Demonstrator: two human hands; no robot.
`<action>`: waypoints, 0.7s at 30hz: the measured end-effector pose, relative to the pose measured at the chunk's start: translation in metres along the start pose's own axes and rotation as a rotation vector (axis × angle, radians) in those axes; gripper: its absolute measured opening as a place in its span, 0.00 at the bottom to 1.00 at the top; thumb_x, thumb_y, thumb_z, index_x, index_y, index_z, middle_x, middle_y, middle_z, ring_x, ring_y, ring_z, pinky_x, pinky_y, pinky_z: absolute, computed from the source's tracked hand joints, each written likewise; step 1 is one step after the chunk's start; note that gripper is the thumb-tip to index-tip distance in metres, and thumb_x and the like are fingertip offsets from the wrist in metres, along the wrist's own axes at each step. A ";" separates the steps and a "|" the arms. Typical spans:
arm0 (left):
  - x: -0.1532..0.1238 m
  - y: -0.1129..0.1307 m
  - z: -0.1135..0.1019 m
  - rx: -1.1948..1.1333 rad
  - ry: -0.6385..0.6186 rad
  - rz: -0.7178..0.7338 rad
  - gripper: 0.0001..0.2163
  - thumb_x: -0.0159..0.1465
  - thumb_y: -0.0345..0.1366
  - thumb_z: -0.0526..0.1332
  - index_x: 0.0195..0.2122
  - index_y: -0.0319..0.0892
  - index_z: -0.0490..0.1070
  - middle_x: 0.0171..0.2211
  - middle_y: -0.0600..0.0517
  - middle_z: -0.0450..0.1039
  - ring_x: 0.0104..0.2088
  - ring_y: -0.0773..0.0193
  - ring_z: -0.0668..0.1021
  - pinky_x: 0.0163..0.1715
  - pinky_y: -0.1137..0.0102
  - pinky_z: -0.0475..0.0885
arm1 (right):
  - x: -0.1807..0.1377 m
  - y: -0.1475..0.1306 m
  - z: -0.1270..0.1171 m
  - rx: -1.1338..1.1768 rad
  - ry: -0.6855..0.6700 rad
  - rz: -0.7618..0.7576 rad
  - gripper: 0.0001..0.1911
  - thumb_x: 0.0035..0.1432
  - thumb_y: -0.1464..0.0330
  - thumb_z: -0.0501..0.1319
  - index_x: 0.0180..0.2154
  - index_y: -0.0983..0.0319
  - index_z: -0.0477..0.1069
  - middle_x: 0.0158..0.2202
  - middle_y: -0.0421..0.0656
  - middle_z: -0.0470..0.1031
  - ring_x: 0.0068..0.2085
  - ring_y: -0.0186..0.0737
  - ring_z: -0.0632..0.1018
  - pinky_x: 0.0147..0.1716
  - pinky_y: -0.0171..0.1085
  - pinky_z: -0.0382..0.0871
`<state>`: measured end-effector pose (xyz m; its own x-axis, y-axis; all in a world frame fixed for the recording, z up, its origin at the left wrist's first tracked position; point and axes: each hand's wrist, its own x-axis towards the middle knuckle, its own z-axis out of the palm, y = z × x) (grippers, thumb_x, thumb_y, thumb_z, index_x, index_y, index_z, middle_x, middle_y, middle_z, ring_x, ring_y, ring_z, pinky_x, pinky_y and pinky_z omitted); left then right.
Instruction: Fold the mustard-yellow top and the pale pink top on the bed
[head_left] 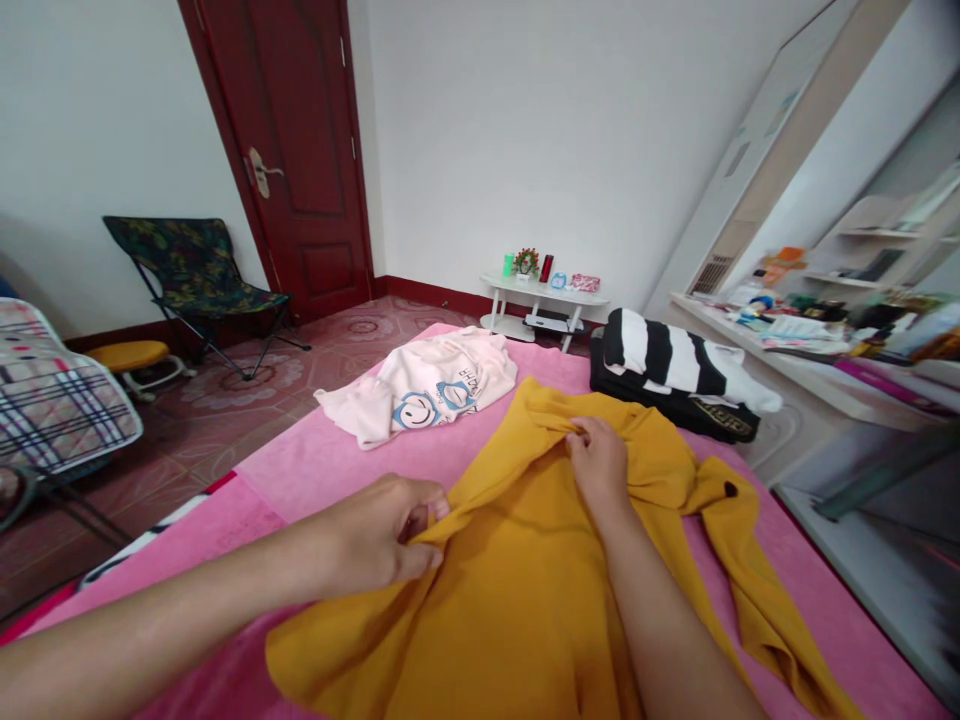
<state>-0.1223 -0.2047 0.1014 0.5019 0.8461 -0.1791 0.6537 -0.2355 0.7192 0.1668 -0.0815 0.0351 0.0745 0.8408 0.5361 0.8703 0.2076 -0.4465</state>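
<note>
A mustard-yellow long-sleeved garment [517, 580] lies spread over the pink bed cover, one sleeve trailing off to the right. My left hand [382, 530] pinches its left edge between thumb and fingers, lifting the cloth a little. Near the garment's upper part, my right hand [598, 465] is closed on a fold of the same cloth. Its fingertips are partly hidden by the fabric. Just beyond, a pale pink top [427, 385] with blue cartoon faces lies loosely on the bed.
Folded black and white striped clothing [675, 355] is stacked on black clothing [720, 418] at the bed's far right. The pink bed cover [300, 490] lies beneath. A cluttered dresser [825, 370] stands right, a small white table [540, 290] behind, and a folding chair [202, 270] left.
</note>
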 end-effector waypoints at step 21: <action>0.067 0.043 0.102 -0.201 -0.635 0.188 0.18 0.48 0.23 0.58 0.40 0.42 0.75 0.24 0.58 0.67 0.22 0.74 0.70 0.20 0.81 0.64 | 0.001 0.057 -0.017 -0.158 0.274 0.249 0.18 0.49 0.73 0.53 0.40 0.58 0.74 0.41 0.44 0.73 0.42 0.45 0.73 0.40 0.41 0.64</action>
<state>-0.0025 -0.2068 0.0521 0.8708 0.3415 -0.3537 0.4365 -0.2060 0.8758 0.2249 -0.0771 0.0221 0.4009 0.6872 0.6059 0.8719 -0.0831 -0.4827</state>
